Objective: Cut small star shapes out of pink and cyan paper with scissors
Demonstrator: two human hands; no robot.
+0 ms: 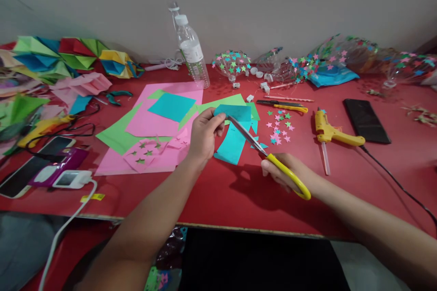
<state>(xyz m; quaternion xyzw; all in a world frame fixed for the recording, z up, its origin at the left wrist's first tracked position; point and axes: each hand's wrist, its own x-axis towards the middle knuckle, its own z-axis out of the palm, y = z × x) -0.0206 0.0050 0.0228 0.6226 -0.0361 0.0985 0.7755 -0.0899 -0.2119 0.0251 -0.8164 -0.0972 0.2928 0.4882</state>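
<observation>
My left hand (pixel 205 134) pinches the left edge of a small blue paper piece (pixel 235 112), held above the table. In my right hand (pixel 290 170) are yellow-handled scissors (pixel 251 138), their blades pointing up and left to the lower edge of that piece. Whether the blades are cutting into it I cannot tell. Beneath lies a blue paper strip (pixel 232 145) with blue scraps beside it. Small pink, green and blue paper stars (pixel 280 128) are scattered right of the scissors. A blue sheet (pixel 172 106) rests on pink paper (pixel 164 129) and green paper (pixel 118 134) to the left.
A yellow glue gun (pixel 336 134) and a black phone (pixel 367 120) lie at right; a box cutter (pixel 283 105) is behind the stars. Plastic bottles (pixel 194 54) stand by the wall, near star-covered bottle pieces (pixel 232 64). Power strip (pixel 61 168) and folded paper (pixel 44 57) are left.
</observation>
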